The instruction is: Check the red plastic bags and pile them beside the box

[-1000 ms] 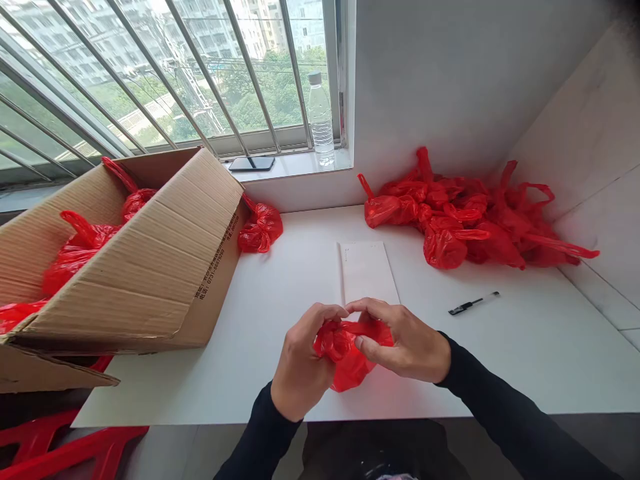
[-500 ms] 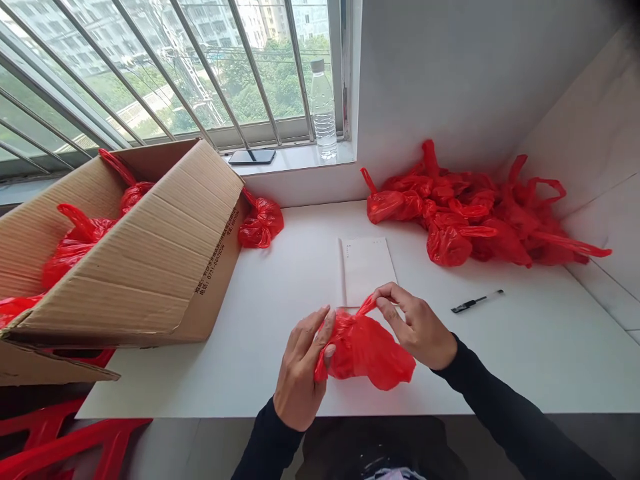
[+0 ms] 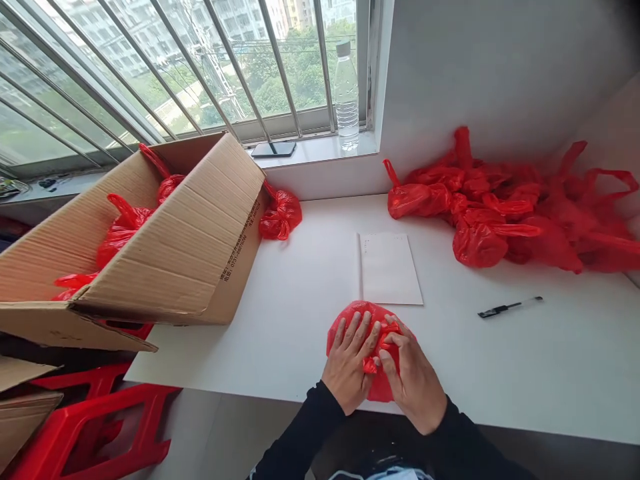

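Head view, bag: the thin red plastic bag (image 3: 383, 387) lies on the white table near your edge, just short of the pale, flat notebook (image 3: 391, 270).
Bag's direction: its visible outline runs from the notebook side back toward you, its near end angled slightly to your right; your hands cover much of the long axis, and you have gathered folds on top.
Your left hand (image 3: 350, 363): laid flat across the bag, fingers extended – pressing, not pinching.
Your right hand (image 3: 413, 377): thumb and fingers curled in, pinching the gathered red folds.
Table (image 3: 300, 287): smooth and white; a slim black-and-clear pen (image 3: 509, 307) lies right of the notebook, a heap of knotted red bags (image 3: 485, 247) by the wall.
Room: an open brown cardboard box (image 3: 175, 260) at your left – red bags inside; beyond, a clear plastic bottle (image 3: 347, 100) stands on the sill before a barred window.
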A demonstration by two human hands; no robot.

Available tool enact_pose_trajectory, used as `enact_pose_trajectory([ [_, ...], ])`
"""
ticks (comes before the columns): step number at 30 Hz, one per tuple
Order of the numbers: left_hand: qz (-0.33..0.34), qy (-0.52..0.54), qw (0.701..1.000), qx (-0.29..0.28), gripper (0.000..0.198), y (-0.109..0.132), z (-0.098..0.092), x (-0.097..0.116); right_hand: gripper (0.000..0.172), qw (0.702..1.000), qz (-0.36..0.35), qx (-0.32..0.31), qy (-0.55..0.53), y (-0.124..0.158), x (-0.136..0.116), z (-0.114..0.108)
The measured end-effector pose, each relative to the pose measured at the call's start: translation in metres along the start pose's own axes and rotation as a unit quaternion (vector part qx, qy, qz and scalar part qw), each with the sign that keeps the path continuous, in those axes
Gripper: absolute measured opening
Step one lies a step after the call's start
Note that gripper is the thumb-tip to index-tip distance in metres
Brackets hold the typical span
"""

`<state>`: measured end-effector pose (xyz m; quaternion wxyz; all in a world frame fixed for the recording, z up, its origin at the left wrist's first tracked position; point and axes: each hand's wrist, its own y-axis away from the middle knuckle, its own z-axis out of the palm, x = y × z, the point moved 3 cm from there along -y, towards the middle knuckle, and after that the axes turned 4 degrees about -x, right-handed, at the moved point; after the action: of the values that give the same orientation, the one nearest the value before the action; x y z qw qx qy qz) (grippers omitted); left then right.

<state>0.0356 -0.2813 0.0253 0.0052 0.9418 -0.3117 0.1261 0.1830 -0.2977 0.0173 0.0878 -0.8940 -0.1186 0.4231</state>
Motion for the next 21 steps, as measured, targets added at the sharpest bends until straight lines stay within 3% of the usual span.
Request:
enact_pose_trajectory([
  [3,-0.002,-0.001,1.000,-0.014,0.062,0.003,0.012,0.002,0.021,0.999,-0.010,0.006,0.042,0.011,0.014,0.016],
  [8,-0.007,0.018,0.999,-0.031,0.063,0.002,0.014,0.009,0.032,0.996,-0.013,-0.009,0.083,0.016,0.034,0.021],
  [13,-0.001,0.036,0.999,-0.041,0.064,0.003,0.004,0.010,0.027,0.997,-0.032,-0.012,0.075,0.017,0.039,0.023],
  [18,0.003,0.069,0.997,-0.039,0.078,0.016,-0.015,0.000,0.024,0.999,-0.038,0.019,0.025,0.018,0.037,0.008],
  [21,-0.025,0.090,0.996,-0.012,0.045,0.024,-0.032,-0.014,0.037,0.998,-0.016,0.052,-0.031,0.023,0.050,-0.001],
])
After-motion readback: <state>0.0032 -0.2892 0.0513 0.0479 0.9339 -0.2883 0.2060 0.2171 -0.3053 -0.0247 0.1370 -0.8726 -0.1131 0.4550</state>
